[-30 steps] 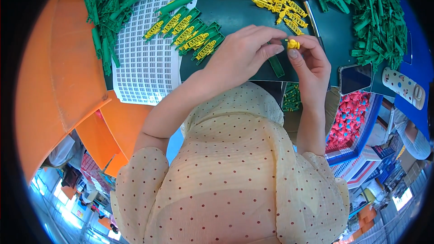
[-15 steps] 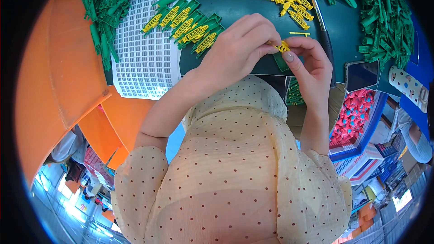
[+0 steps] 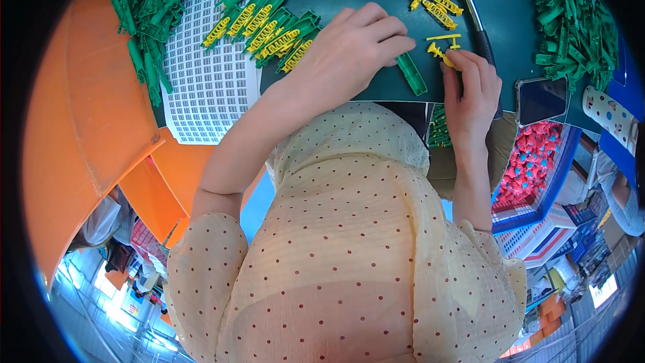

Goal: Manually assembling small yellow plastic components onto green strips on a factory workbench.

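Note:
My left hand (image 3: pixel 359 54) is closed at the upper end of a green plastic trough-shaped piece (image 3: pixel 412 75) near the table's front edge; its thumb is mostly hidden. My right hand (image 3: pixel 474 84) pinches a small yellow plastic part (image 3: pixel 441 56) between thumb and fingers. Just above that hand lies a thin yellow bar-shaped piece (image 3: pixel 442 37). To the left of my left hand, several green pieces with yellow ribbed inserts (image 3: pixel 265 32) lie in a slanting row, partly over a white sheet of printed labels (image 3: pixel 201 87).
Loose yellow ribbed parts (image 3: pixel 440 0) lie at the back beside a hammer (image 3: pixel 470 3). Green pieces are heaped at the far left (image 3: pixel 144 20) and far right (image 3: pixel 578 27). A phone (image 3: pixel 541 101) rests at the front right edge. Below stands a crate of pink items (image 3: pixel 531 161).
My hands have moved apart. The left has left the yellow part for the green piece's upper end; the right keeps hold of a yellow part. The view has shifted slightly.

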The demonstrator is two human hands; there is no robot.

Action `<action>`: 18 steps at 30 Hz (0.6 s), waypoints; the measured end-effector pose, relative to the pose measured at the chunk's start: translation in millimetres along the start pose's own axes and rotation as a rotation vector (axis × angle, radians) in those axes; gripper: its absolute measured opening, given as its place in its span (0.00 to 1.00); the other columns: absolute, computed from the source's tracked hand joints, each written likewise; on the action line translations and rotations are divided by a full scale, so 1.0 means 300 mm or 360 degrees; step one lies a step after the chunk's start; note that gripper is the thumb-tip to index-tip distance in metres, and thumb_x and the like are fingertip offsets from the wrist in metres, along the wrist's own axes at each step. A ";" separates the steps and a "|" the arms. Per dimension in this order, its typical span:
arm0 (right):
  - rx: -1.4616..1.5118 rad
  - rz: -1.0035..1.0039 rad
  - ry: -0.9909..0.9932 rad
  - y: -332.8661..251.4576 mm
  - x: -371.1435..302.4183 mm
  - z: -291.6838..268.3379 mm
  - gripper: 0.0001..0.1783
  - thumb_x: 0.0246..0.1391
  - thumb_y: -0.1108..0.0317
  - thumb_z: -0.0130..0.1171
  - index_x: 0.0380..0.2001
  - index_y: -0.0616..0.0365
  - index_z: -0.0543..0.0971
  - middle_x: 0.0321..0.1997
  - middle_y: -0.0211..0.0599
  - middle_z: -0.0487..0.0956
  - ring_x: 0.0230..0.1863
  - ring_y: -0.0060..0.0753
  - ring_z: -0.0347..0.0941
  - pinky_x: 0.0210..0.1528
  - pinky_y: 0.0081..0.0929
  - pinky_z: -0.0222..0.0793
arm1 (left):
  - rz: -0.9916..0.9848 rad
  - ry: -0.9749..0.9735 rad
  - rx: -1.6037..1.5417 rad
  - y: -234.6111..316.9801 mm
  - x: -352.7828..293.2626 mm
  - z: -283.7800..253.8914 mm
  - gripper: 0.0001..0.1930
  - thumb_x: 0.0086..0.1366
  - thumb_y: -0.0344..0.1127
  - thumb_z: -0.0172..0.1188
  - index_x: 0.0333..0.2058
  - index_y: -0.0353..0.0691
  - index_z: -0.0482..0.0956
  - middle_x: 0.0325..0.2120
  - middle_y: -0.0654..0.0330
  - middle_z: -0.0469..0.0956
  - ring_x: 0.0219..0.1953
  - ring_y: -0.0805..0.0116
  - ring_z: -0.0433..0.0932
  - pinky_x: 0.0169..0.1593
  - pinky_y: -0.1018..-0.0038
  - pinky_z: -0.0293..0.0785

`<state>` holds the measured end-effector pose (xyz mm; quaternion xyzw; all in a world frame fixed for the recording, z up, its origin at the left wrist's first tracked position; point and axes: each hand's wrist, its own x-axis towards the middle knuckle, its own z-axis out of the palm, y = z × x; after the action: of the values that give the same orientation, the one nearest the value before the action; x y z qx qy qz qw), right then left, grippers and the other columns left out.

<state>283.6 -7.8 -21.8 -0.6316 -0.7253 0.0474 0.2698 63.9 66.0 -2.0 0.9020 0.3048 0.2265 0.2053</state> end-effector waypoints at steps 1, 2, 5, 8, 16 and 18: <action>-0.0001 0.0004 0.0000 -0.003 -0.004 -0.004 0.15 0.52 0.75 0.68 0.44 0.52 0.80 0.43 0.32 0.81 0.46 0.36 0.76 0.48 0.32 0.65 | 0.0002 -0.0003 -0.0002 -0.001 -0.002 0.006 0.14 0.57 0.32 0.67 0.43 0.42 0.82 0.41 0.64 0.78 0.46 0.61 0.74 0.48 0.66 0.71; 0.0045 0.0008 0.0008 -0.007 -0.007 -0.009 0.15 0.52 0.75 0.68 0.43 0.52 0.81 0.43 0.32 0.81 0.46 0.35 0.76 0.49 0.32 0.65 | -0.0012 -0.0043 0.0033 -0.002 -0.003 0.011 0.13 0.57 0.32 0.67 0.42 0.42 0.82 0.40 0.64 0.78 0.45 0.62 0.74 0.46 0.66 0.70; 0.0115 -0.0017 -0.0006 0.003 -0.022 -0.015 0.13 0.52 0.74 0.68 0.42 0.52 0.81 0.43 0.31 0.82 0.46 0.36 0.76 0.50 0.32 0.65 | -0.0040 -0.0086 0.0032 0.008 -0.009 0.004 0.12 0.56 0.33 0.68 0.39 0.42 0.81 0.37 0.65 0.77 0.43 0.62 0.73 0.45 0.67 0.69; 0.0149 -0.0042 -0.0032 0.006 -0.028 -0.016 0.12 0.52 0.74 0.68 0.41 0.53 0.81 0.44 0.31 0.82 0.47 0.36 0.76 0.50 0.32 0.64 | -0.0078 -0.0112 -0.0001 0.028 -0.024 -0.002 0.11 0.56 0.34 0.68 0.38 0.42 0.81 0.36 0.65 0.76 0.42 0.62 0.73 0.45 0.66 0.69; 0.0090 -0.0123 -0.0102 0.014 0.013 -0.020 0.12 0.50 0.75 0.68 0.39 0.54 0.81 0.44 0.30 0.82 0.47 0.36 0.76 0.49 0.32 0.66 | -0.0169 -0.0102 -0.0001 0.070 -0.061 0.017 0.13 0.55 0.33 0.69 0.39 0.42 0.80 0.36 0.64 0.77 0.41 0.63 0.73 0.44 0.67 0.68; 0.0249 -0.0137 -0.0129 0.012 0.025 -0.027 0.13 0.50 0.77 0.68 0.40 0.54 0.81 0.44 0.32 0.82 0.47 0.38 0.76 0.50 0.32 0.67 | -0.0240 0.0067 -0.0020 0.074 -0.068 0.030 0.15 0.55 0.32 0.70 0.42 0.42 0.79 0.36 0.64 0.79 0.40 0.63 0.74 0.42 0.67 0.68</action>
<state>290.2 -2.2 -13.8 -0.5743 -0.7562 0.1176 0.2906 64.3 34.6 -3.7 0.8702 0.3747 0.2312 0.2211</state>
